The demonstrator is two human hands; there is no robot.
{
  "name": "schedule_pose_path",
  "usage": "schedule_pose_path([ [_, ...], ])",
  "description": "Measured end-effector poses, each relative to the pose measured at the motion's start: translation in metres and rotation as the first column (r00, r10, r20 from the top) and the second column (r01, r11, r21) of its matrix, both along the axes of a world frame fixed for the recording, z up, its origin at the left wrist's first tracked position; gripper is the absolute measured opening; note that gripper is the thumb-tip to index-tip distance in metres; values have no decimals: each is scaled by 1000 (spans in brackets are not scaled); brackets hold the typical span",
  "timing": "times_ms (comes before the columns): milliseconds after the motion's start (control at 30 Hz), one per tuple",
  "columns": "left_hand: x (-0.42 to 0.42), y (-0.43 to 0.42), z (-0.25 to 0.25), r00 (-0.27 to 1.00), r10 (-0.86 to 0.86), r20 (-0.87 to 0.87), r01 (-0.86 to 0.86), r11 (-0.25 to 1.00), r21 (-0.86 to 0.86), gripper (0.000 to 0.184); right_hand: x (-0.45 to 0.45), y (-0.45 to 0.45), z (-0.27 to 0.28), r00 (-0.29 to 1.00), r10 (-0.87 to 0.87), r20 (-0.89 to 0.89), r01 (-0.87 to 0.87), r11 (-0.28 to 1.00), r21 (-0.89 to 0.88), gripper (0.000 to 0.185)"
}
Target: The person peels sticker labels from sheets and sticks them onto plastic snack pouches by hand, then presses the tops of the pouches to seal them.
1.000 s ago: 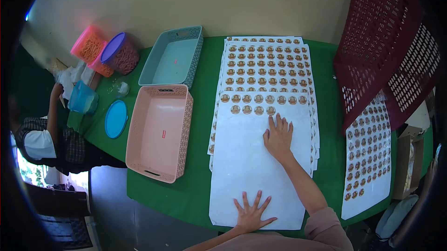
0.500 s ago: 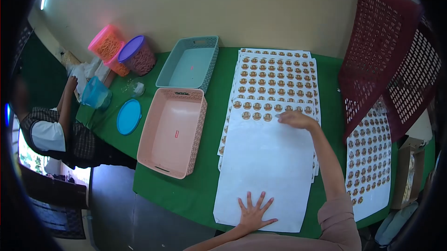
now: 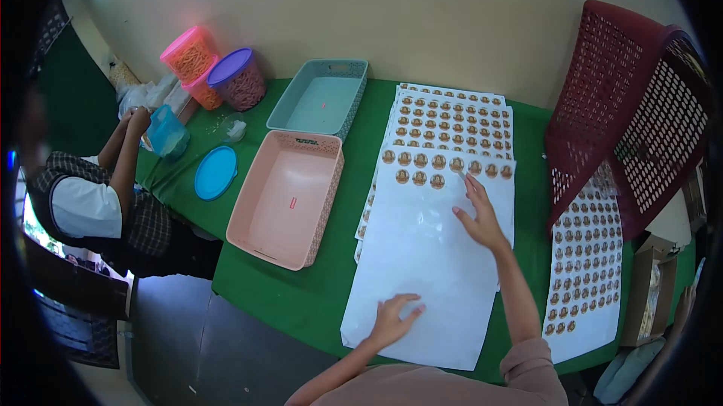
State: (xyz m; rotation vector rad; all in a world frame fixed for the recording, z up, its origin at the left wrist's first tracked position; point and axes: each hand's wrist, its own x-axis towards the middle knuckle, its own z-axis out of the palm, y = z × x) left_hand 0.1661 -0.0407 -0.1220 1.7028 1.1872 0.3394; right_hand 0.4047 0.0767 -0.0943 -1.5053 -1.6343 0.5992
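A large white sheet point(image 3: 422, 255) lies on top of a stack, with a full row of round brown-and-gold stickers point(image 3: 421, 161) along its far end and three more below. At the end of that short row is my right hand point(image 3: 482, 221), its fingertips touching the sheet just under the upper row and its thumb apart. Whether something small is at those fingertips I cannot make out. My left hand point(image 3: 394, 321) is over the near part of the sheet, fingers loosely bent and spread, holding nothing. More sticker-covered sheets point(image 3: 452, 121) stick out behind the top sheet.
Left of the sheets stand a pink basket point(image 3: 282, 203) and a green basket point(image 3: 320, 101). Beyond are lidded tubs point(image 3: 239, 82), a blue lid point(image 3: 216, 172) and a co-worker point(image 3: 90, 203) beside a blue container point(image 3: 167, 135). At right, a maroon chair point(image 3: 610, 105) overhangs another sticker sheet point(image 3: 584, 270).
My left hand has gone from flat and widely spread to loosely bent. My right hand has turned and straightened its fingers, thumb now apart. The view has shifted slightly; the co-worker's hands have come together.
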Motion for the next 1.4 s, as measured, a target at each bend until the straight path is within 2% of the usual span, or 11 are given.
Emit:
schedule_pose_path([
  [33,-2,7,1,929,212,304,-151,965,-212,34,-8,-12,0,997,-42,63,32,988,154,62],
  [233,10,42,45,736,329,592,-130,927,-353,32,-47,-69,33,969,-24,245,-26,980,197,65],
  [367,10,43,68,613,504,609,-214,847,-486,35,-69,-101,39,891,133,433,-261,933,249,47],
  [600,-4,40,66,594,497,633,-252,862,-440,14,-86,-130,44,790,198,580,-410,874,259,43],
  [700,-14,36,66,630,470,618,-288,881,-376,12,-93,-139,46,921,229,314,-348,845,407,36],
  [767,-21,33,69,663,433,611,-285,900,-329,11,-110,-141,51,978,-76,-193,122,963,239,30],
  [900,-37,28,67,782,263,565,-217,965,-149,10,-129,-135,45,852,-65,-520,59,998,-27,23],
  [1067,-59,29,67,840,84,536,-84,996,-24,11,-158,-138,39,835,-115,-538,97,993,-63,13],
  [1167,-70,31,64,850,8,527,-35,999,41,12,-166,-142,37,914,-128,-386,132,991,-17,9],
  [1233,-73,31,56,864,66,500,-102,994,46,14,-166,-144,28,871,-206,-446,251,967,44,7],
  [1400,-97,47,-5,915,277,293,-282,959,-26,32,-113,-158,-2,497,-506,-705,759,647,70,11],
])
